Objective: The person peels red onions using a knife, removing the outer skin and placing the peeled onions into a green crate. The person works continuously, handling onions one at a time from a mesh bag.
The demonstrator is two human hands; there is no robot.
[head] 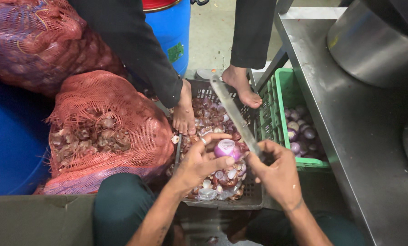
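My left hand (pixel 198 160) holds a purple onion (pixel 226 148) with its cut end up, over a grey crate (pixel 254 197) of onion skins and scraps. My right hand (pixel 277 171) grips the handle of a long knife (pixel 233 112), whose blade points up and away to the left, just right of the onion. Another person's bare feet (pixel 185 114) (pixel 242 86) rest on the far edge of the same crate.
A green crate (pixel 277 98) with peeled onions stands to the right, beside a steel table (pixel 363 136) carrying a large metal pot (pixel 372 43). Red mesh sacks (pixel 108 123) lie on the left against a blue drum (pixel 12 136). Another blue drum (pixel 170 27) stands behind.
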